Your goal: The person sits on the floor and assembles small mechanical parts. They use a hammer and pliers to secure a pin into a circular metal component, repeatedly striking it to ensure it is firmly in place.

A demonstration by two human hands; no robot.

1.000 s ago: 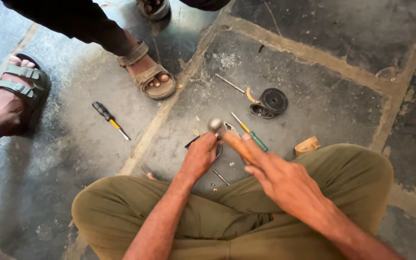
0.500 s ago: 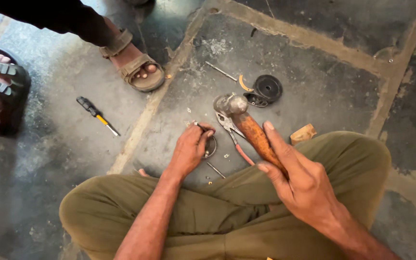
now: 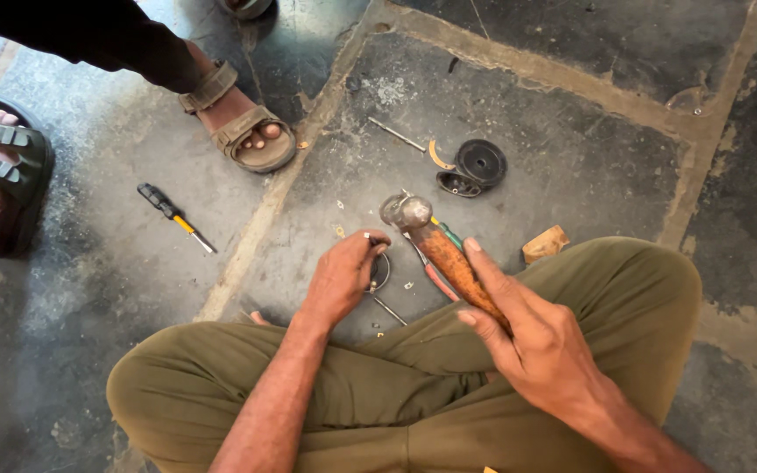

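I sit cross-legged on a stone floor. My right hand (image 3: 527,337) grips the orange wooden handle of a hammer (image 3: 435,245); its metal head hangs just above the floor, right of my left hand. My left hand (image 3: 343,276) rests on the floor with fingers pinched on a small metal pin held upright over a round metal ring (image 3: 381,271). Pliers with red and green grips (image 3: 435,276) lie under the hammer handle.
A black-and-yellow screwdriver (image 3: 173,215) lies to the left. A black round disc (image 3: 481,162), a dark cap and a thin metal rod (image 3: 396,136) lie further away. A small wooden block (image 3: 545,243) sits by my right knee. Another person's sandalled feet (image 3: 243,131) stand at top left.
My right hand picked up the hammer and now holds its head close beside the left hand. The left hand has stayed on the pin and ring.
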